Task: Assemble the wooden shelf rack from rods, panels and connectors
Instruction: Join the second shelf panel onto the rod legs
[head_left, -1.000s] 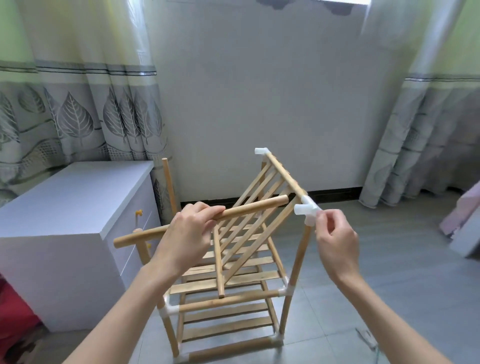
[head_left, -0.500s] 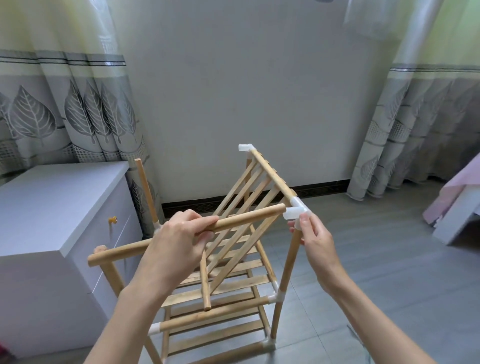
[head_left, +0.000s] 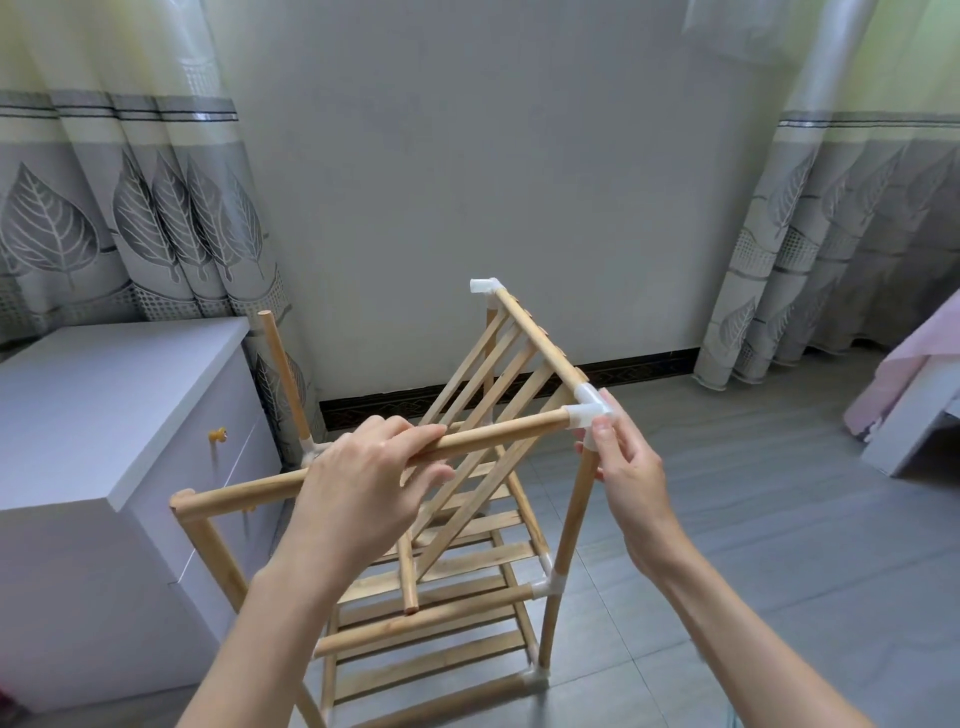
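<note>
Top-tier step: left hand (head_left: 358, 499) grips loose rod (head_left: 498, 435) w/ fingers curled round it, tip at/in white corner connector (head_left: 589, 410), pinched by right hand (head_left: 631, 475) atop rack (head_left: 467, 561) on floor; next, prob. seat tip fully, far end onto front-left post (head_left: 208, 551).

- Soft, even daylight glows through the curtains (head_left: 130, 171) at both upper corners.
- The wall (head_left: 467, 156) is evenly lit, without glare.
- Shadows on the floor (head_left: 753, 519) are faint.
- Wide-angle distortion bends the frame edges.
- The centre is sharp; the bottom right corner is slightly smeared.
</note>
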